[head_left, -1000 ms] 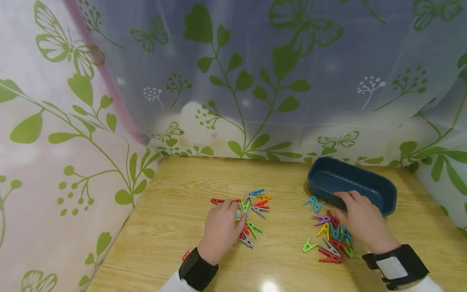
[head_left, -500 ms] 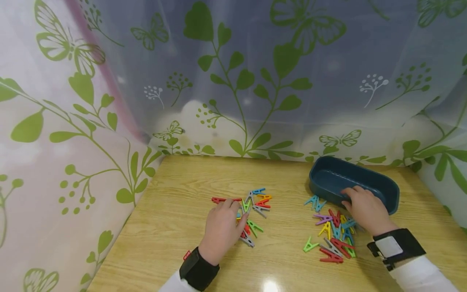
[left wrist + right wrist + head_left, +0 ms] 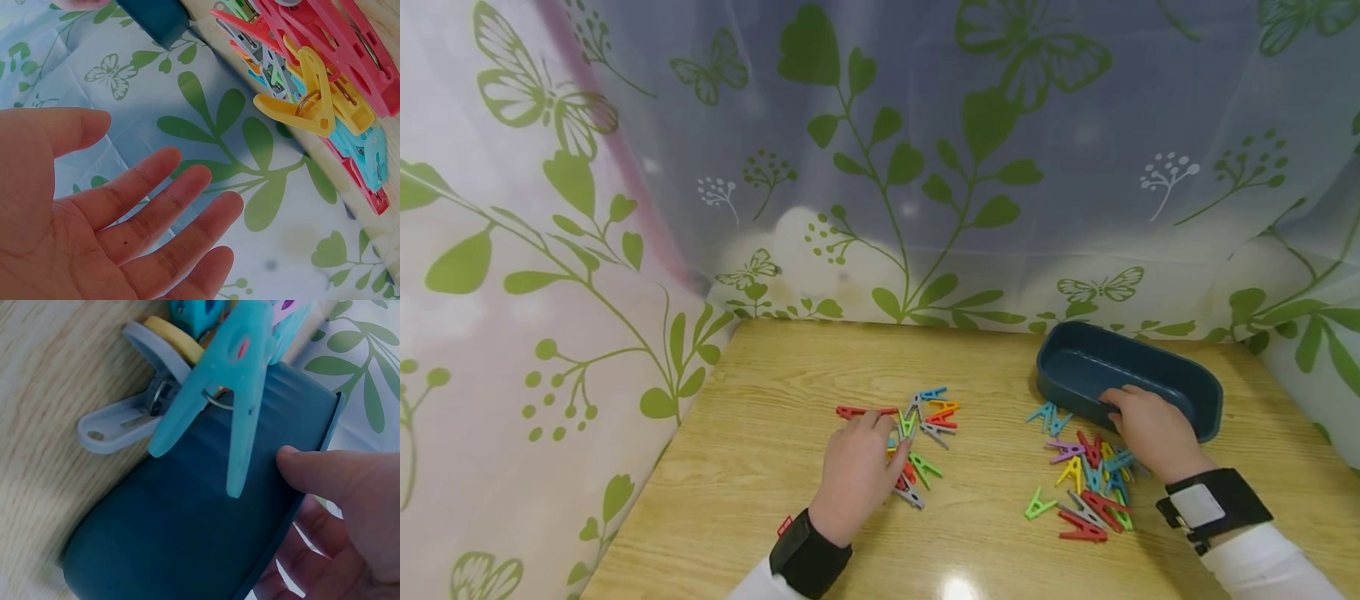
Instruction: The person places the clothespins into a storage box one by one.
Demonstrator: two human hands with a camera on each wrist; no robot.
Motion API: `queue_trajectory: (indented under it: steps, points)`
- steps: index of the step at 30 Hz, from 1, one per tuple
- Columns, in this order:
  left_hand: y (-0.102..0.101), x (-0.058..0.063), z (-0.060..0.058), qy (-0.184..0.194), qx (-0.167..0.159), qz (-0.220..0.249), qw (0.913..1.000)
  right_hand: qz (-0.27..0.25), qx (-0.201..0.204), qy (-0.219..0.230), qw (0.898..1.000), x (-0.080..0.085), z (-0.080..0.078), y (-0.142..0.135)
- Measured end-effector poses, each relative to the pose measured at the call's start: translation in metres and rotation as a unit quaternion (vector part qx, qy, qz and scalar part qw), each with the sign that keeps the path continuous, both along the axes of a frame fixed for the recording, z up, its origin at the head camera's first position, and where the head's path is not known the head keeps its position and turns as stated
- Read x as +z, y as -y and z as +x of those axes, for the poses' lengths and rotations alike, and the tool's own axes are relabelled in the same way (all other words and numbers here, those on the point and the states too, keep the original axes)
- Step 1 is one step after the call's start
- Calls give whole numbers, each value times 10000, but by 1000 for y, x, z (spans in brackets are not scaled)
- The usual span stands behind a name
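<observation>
My right hand (image 3: 1157, 433) grips the near rim of a dark blue rectangular bin (image 3: 1075, 402). In the right wrist view its thumb (image 3: 306, 469) presses the outer wall while the other fingers reach behind the rim. A turquoise clothespin (image 3: 247, 375) and a grey clothespin (image 3: 115, 428) lie by that wall. My left hand (image 3: 857, 475) hovers low over the left group of clothespins, partly hiding it. Seen from the left wrist, its fingers (image 3: 169, 231) are loosely extended and hold nothing, with a yellow clothespin (image 3: 312, 75) and red ones beyond them.
Right of centre, a heap of mixed clothespins (image 3: 1090, 479) lies in front of the bin, with a light green clothespin (image 3: 1039, 505) slightly apart. Wood-grain tabletop (image 3: 790, 358) separates the two groups. A leaf-patterned curtain (image 3: 880, 167) borders the table's back and sides.
My right hand has moved from above the heap to the bin's near rim and taken hold there. The bin stays about where it was; my left hand has barely moved.
</observation>
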State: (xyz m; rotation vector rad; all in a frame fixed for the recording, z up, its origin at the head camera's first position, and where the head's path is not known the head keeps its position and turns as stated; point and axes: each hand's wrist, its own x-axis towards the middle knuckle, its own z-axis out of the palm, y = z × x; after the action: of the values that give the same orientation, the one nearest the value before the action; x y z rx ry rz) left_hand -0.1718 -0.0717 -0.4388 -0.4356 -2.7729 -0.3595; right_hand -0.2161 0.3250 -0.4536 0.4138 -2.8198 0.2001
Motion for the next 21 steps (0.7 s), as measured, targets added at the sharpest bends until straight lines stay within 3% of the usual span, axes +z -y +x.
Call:
queue_trajectory:
  steps: [21]
  points:
    - [4, -4, 1, -181, -81, -86, 9998, 67, 278, -148, 9995, -4, -9, 8]
